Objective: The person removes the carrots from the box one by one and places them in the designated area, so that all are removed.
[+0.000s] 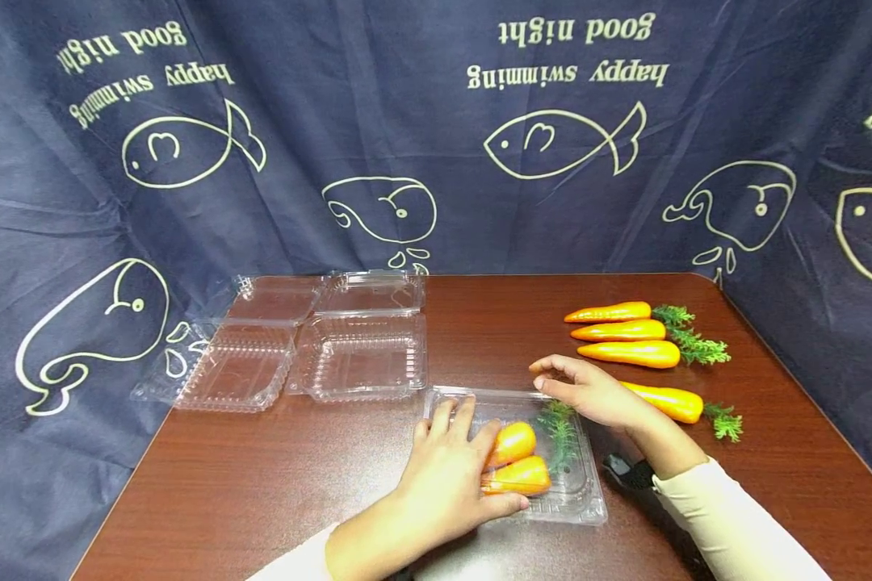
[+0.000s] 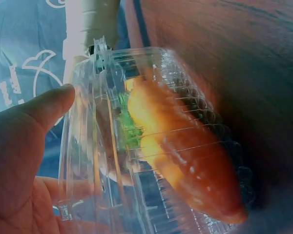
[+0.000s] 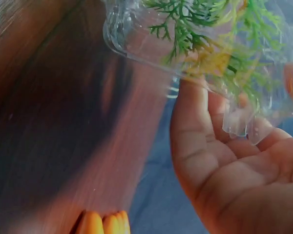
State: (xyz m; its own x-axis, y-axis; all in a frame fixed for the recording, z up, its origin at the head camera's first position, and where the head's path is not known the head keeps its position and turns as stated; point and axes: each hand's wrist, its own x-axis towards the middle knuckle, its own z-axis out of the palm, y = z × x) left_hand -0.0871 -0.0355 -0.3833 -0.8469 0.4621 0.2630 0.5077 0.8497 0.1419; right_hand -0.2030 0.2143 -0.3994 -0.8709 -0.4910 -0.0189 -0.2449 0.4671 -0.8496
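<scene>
A clear plastic clamshell box (image 1: 589,496), its lid down, lies near the table's front with two orange carrots (image 1: 521,476) inside. Their green leafy tops (image 1: 558,432) show through the plastic. My left hand (image 1: 446,476) rests over the left part of the lid, fingers spread. In the left wrist view, the thumb (image 2: 56,105) is extended beside the lid's edge. At the box's far right corner is my right hand (image 1: 596,391), its fingers loosely bent. The right wrist view has its thumb (image 3: 190,122) against the box's rim, with other fingers partly behind clear plastic.
Two open clear clamshell boxes (image 1: 359,355) (image 1: 240,363) stand side by side at the back left. Several loose carrots (image 1: 628,353) with green tops lie at the right. A dark blue curtain (image 1: 436,121) with fish drawings hangs behind the brown table (image 1: 262,492).
</scene>
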